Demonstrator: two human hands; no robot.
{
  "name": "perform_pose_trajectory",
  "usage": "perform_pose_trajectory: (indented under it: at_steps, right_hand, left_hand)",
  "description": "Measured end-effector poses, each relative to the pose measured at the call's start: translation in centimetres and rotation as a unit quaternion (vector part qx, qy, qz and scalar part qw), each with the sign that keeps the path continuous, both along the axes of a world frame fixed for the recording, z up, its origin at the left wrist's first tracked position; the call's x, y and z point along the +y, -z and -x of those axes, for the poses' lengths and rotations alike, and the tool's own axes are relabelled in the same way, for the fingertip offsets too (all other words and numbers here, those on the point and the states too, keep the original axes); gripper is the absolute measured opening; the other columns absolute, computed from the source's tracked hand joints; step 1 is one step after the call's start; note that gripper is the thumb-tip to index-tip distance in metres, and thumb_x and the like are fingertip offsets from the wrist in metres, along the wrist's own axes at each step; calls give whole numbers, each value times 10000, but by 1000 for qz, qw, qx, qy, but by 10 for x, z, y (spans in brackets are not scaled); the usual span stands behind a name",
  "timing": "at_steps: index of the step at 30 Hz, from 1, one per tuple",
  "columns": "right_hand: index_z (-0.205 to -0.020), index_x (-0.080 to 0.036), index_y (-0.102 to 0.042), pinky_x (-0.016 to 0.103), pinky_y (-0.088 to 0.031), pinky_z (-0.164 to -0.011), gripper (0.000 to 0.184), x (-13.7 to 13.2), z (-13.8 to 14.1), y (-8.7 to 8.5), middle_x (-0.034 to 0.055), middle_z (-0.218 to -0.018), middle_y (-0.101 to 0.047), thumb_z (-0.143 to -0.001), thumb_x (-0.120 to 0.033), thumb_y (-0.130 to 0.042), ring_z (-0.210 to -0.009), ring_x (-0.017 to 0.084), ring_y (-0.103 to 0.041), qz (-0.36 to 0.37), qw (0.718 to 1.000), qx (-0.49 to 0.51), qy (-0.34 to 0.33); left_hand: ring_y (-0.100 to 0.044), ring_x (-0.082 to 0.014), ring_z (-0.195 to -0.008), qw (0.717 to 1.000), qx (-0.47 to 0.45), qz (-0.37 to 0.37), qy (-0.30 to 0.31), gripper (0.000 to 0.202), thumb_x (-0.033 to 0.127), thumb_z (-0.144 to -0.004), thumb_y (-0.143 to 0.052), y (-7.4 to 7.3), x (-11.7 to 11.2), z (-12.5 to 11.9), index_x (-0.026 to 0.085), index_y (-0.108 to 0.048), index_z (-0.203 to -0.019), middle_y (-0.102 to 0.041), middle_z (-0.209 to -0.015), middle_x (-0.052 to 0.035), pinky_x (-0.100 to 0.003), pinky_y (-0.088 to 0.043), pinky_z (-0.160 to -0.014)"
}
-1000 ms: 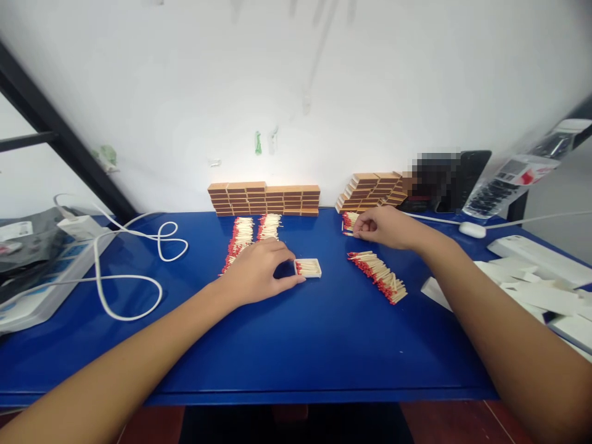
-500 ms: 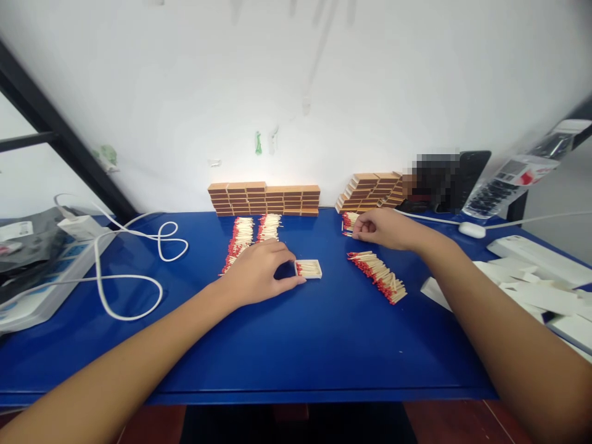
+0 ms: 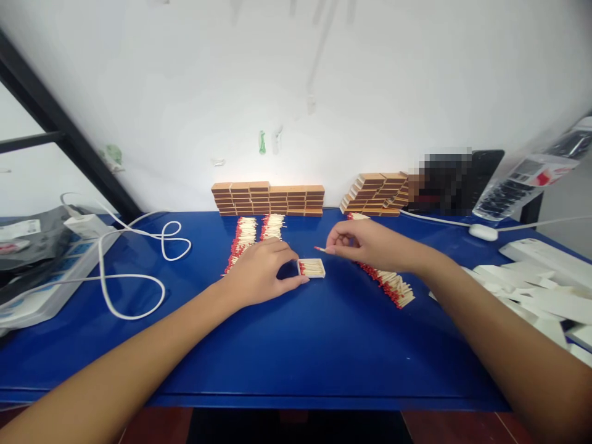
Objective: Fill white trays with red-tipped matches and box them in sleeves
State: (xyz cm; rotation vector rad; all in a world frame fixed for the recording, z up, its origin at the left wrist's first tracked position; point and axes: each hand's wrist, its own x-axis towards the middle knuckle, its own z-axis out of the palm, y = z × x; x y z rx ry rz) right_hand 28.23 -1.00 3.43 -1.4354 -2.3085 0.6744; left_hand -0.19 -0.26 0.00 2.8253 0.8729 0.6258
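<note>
A small white matchbox tray point(image 3: 312, 268) with a few red-tipped matches lies on the blue table point(image 3: 296, 345). My left hand point(image 3: 261, 271) grips the tray's left end between thumb and fingers. My right hand point(image 3: 365, 245) is pinched on a match point(image 3: 320, 249), held just above and right of the tray, red tip pointing left. A row of loose matches point(image 3: 386, 282) lies under and right of my right hand. Two more rows of matches point(image 3: 252, 237) lie behind my left hand.
Stacked brown matchboxes line the wall point(image 3: 268, 198), with a leaning stack point(image 3: 377, 194) to the right. A white cable point(image 3: 134, 271) and power strip point(image 3: 50, 271) lie at left. White flat cartons point(image 3: 531, 290), a mouse point(image 3: 483, 232) and a keyboard point(image 3: 522, 179) sit at right.
My right hand has left the far match pile and moved left and nearer, carrying one match to just beside the tray. My left hand stays on the tray.
</note>
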Motion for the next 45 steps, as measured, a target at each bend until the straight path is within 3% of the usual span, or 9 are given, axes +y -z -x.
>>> perform_pose_trajectory:
  at_steps: [7, 11, 14, 16, 20, 25, 31, 40, 45]
  right_hand:
    - [-909, -231, -690, 318, -446, -684, 183, -14, 32, 17, 46, -876, -704, -995, -372, -610, -748, 189, -602, -31, 999, -6, -38]
    - [-903, -224, -698, 324, -437, -691, 209, -17, 36, 14, 58, -891, -714, -1006, -387, -617, -760, 193, -616, -42, 999, -15, -31]
    - [-911, -223, -724, 326, -435, -677, 254, -10, 22, 5, 61, -866, -731, -1006, -437, -624, -744, 198, -625, -61, 998, -7, -14]
    - [-905, -221, -736, 333, -425, -666, 280, -1, 2, 0, 65, -834, -738, -1005, -456, -621, -720, 201, -626, -98, 995, -17, 33]
    - [-833, -216, -707, 346, -383, -649, 178, 22, -46, 1, 63, -765, -724, -956, -328, -646, -675, 202, -607, -155, 973, -113, 130]
    - [-833, -219, -761, 351, -445, -682, 108, 36, -68, 14, 72, -826, -794, -870, -232, -660, -745, 227, -685, -93, 968, -168, 159]
    - [-826, -223, -781, 350, -476, -689, 141, 39, -66, 22, 88, -869, -821, -881, -291, -671, -786, 249, -712, -69, 969, -196, 136]
    - [-799, -217, -700, 343, -448, -699, 166, 37, -57, 22, 91, -853, -776, -938, -243, -613, -769, 241, -677, -23, 969, -207, 135]
    - [-820, -220, -631, 338, -428, -693, 212, 23, -39, 11, 85, -831, -737, -996, -297, -542, -738, 221, -627, -41, 976, -181, 115]
  left_hand:
    - [-739, -276, -1037, 1000, -5, -10, 0, 294, 493, -989, -760, 1, -1, 0, 213, -763, -1077, -797, -1071, -77, -416, -589, -913]
    - [-737, -274, -1034, 1000, -6, -7, 6, 297, 487, -989, -765, 1, -1, -1, 203, -760, -1075, -799, -1082, -74, -418, -590, -914]
    - [-737, -275, -1039, 1000, -3, 0, 2, 291, 481, -986, -769, 0, -1, -1, 202, -761, -1069, -797, -1091, -76, -423, -595, -925]
    - [-737, -274, -1044, 1000, 0, 4, 0, 287, 481, -988, -767, 0, -1, -1, 203, -764, -1061, -795, -1083, -76, -425, -599, -933]
    - [-736, -275, -1047, 1000, 5, 9, -3, 302, 486, -989, -762, -1, -1, 0, 191, -766, -1058, -791, -1071, -79, -436, -606, -940]
    - [-736, -281, -1046, 1000, 5, 6, -10, 288, 474, -987, -765, -1, -1, 0, 194, -772, -1057, -793, -1071, -81, -443, -607, -932]
    - [-734, -274, -1045, 1000, 10, 14, -3, 293, 478, -992, -759, -1, -1, 0, 194, -777, -1064, -789, -1079, -82, -432, -600, -945]
    - [-734, -279, -1046, 1000, 14, 10, -3, 316, 499, -994, -753, 1, -1, 1, 194, -779, -1069, -788, -1078, -80, -443, -597, -947]
    - [-740, -277, -1036, 1000, 8, 5, -5, 317, 501, -990, -758, 2, 1, 1, 192, -776, -1061, -789, -1076, -80, -436, -597, -935]
